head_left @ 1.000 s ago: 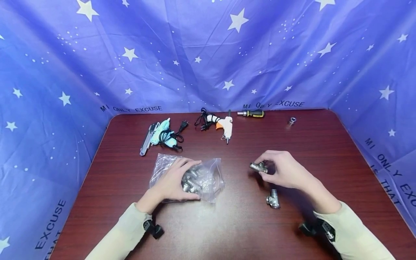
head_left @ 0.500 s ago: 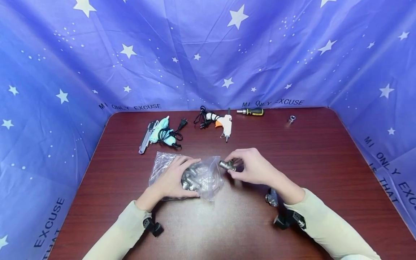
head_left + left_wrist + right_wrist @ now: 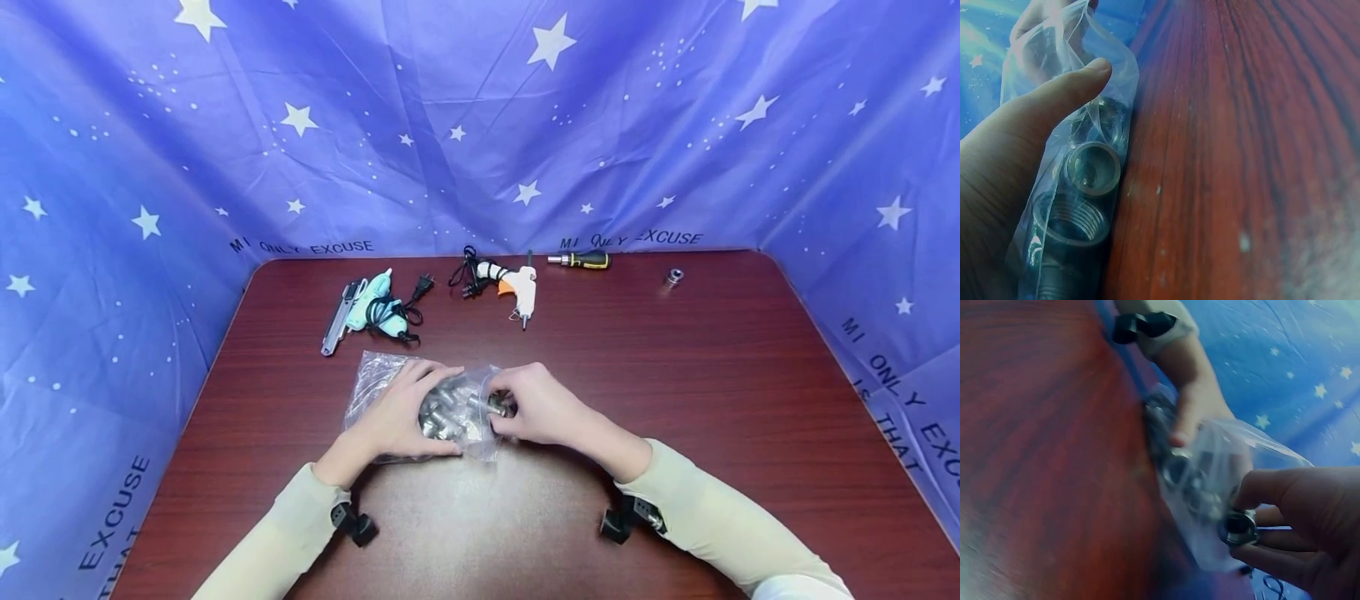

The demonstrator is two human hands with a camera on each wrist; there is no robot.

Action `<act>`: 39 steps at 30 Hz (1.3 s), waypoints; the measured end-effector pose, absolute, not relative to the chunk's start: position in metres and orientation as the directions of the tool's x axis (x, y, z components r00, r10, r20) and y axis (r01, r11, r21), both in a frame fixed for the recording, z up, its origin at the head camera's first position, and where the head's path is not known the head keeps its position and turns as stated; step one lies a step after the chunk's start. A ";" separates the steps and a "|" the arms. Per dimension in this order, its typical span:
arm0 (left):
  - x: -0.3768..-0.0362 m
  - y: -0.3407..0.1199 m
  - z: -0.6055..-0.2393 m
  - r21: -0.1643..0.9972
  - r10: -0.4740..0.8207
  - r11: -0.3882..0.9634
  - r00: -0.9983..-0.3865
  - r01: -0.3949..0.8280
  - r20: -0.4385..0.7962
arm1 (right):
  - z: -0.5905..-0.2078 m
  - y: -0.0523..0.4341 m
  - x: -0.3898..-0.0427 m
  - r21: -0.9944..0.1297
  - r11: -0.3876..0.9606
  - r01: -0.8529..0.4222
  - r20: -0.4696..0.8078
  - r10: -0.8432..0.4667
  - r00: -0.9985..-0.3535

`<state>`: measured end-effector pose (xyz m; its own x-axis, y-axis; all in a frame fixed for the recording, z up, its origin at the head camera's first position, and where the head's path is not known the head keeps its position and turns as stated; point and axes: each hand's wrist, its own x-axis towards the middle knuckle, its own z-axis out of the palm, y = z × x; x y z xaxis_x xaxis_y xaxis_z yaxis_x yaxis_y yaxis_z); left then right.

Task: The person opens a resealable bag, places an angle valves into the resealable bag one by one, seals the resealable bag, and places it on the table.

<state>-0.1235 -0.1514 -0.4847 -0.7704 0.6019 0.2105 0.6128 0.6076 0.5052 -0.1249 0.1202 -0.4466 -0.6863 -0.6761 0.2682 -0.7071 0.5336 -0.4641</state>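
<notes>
A clear zip plastic bag (image 3: pixel 372 377) lies on the table with several shiny metal pipe fittings (image 3: pixel 441 422) inside. Spread over it, my left hand (image 3: pixel 401 417) holds the bag between thumb and fingers; in the left wrist view the thumb presses its film beside threaded fittings (image 3: pixel 1071 220). My right hand (image 3: pixel 542 406) pinches one metal tee fitting (image 3: pixel 1239 527) at the bag's open right end. That fitting is partly covered by fingers and film, and I cannot tell how far inside it is.
Along the back of the brown table (image 3: pixel 750 375) lie a grey utility knife (image 3: pixel 343 319), a light-blue glue gun (image 3: pixel 375 308), a white glue gun (image 3: pixel 525 292), a screwdriver (image 3: pixel 585 260) and a small metal fitting (image 3: pixel 674 276). A star-patterned cloth (image 3: pixel 450 192) surrounds the table.
My right hand has carried the tee fitting leftward to the bag's mouth. Its forearm now hides another tee fitting that lay on the table. My left hand has stayed on the bag.
</notes>
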 end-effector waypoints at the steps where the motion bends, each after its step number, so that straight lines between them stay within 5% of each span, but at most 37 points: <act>1: -0.123 -0.151 -0.485 0.509 0.602 0.606 -0.771 0.611 0.208 | -0.447 0.118 -0.122 -0.418 0.535 -0.735 0.290 -0.688 -0.666; 8: -0.123 -0.151 -0.487 0.504 0.602 0.603 -0.767 0.618 0.222 | -0.449 0.108 -0.111 -0.217 0.530 -0.820 0.343 -0.745 -0.572; 15: -0.123 -0.152 -0.486 0.501 0.602 0.610 -0.770 0.614 0.211 | -0.459 0.098 -0.119 -0.278 0.563 -0.778 0.223 -0.750 -0.623; 28: -0.123 -0.151 -0.485 0.504 0.604 0.602 -0.766 0.619 0.220 | -0.463 0.102 -0.115 -0.376 0.564 -0.735 0.243 -0.705 -0.666; 39: -0.121 -0.147 -0.482 0.500 0.597 0.598 -0.764 0.627 0.244 | -0.466 0.100 -0.118 -0.395 0.502 -0.769 0.302 -0.720 -0.625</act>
<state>-0.1213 -0.1470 -0.4823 -0.7644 0.5967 0.2444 0.6265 0.5976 0.5003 -0.1179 0.1002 -0.4661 -0.6248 -0.7199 0.3022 -0.7694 0.5018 -0.3953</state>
